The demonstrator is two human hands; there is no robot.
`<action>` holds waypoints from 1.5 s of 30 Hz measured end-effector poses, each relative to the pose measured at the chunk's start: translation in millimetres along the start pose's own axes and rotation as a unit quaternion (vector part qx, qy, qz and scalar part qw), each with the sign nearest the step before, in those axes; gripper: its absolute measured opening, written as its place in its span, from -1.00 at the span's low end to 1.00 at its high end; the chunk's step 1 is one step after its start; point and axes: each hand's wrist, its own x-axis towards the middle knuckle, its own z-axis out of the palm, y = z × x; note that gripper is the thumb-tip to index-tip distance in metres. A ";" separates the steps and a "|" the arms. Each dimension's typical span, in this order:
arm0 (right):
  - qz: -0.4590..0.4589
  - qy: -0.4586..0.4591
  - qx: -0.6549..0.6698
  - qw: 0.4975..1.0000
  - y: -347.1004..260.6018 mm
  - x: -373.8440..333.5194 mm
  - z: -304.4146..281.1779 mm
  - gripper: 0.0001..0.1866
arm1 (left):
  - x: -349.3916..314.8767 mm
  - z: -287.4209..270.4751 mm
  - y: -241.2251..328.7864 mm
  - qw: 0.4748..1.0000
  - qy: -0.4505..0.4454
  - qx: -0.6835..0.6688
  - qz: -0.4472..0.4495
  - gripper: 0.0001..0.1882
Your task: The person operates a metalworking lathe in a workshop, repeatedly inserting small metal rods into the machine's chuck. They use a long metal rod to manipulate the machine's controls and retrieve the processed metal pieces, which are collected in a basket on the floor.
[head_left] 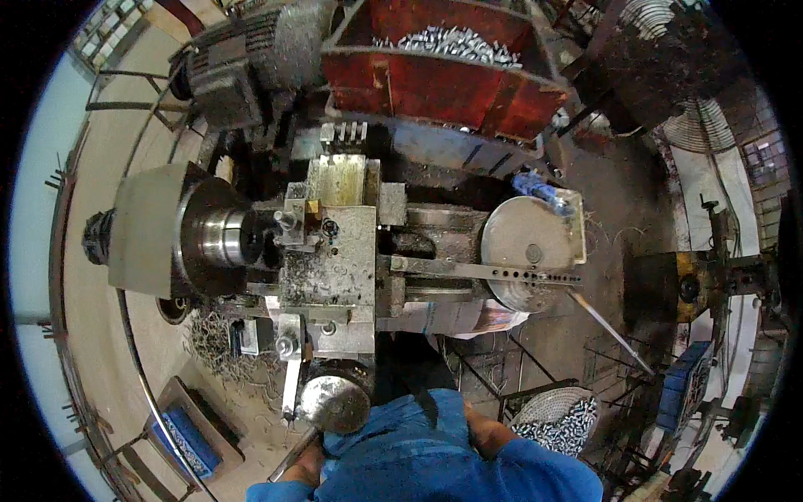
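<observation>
Only forearms [488,432] show near the lathe [335,272]; hands hidden.

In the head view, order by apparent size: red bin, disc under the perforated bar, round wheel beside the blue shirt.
Largest to smallest:
1. Red bin
2. Disc
3. Round wheel

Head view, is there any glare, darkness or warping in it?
Head view: bright highlights on the steel cylinder; head view: a near-black patch just right of the round metal disc, detail lost; head view: the left wall bowed by the fisheye, corners black.
</observation>
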 end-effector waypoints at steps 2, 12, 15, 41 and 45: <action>-0.009 0.016 -0.005 1.000 -16.6 3.2 -0.4 -0.60 | 1.5 -2.7 10.6 1.000 -0.001 -0.011 0.016 -0.56; -0.144 0.145 -0.036 0.978 -87.7 -34.2 -106.7 -0.55 | 89.7 42.4 56.6 0.970 -0.096 -0.197 0.100 -0.61; -0.176 0.298 0.009 0.938 -27.0 48.0 -84.6 -0.82 | 92.8 57.6 78.7 0.953 -0.149 -0.232 0.127 -0.63; -0.012 0.505 0.046 0.862 207.1 -128.6 -240.3 -0.61 | 52.2 -15.3 66.6 0.984 -0.161 0.070 0.038 -0.97; -0.029 0.439 0.000 0.898 207.1 -106.4 -259.6 -0.61 | 26.4 -34.6 58.0 0.982 -0.174 0.027 0.062 -0.96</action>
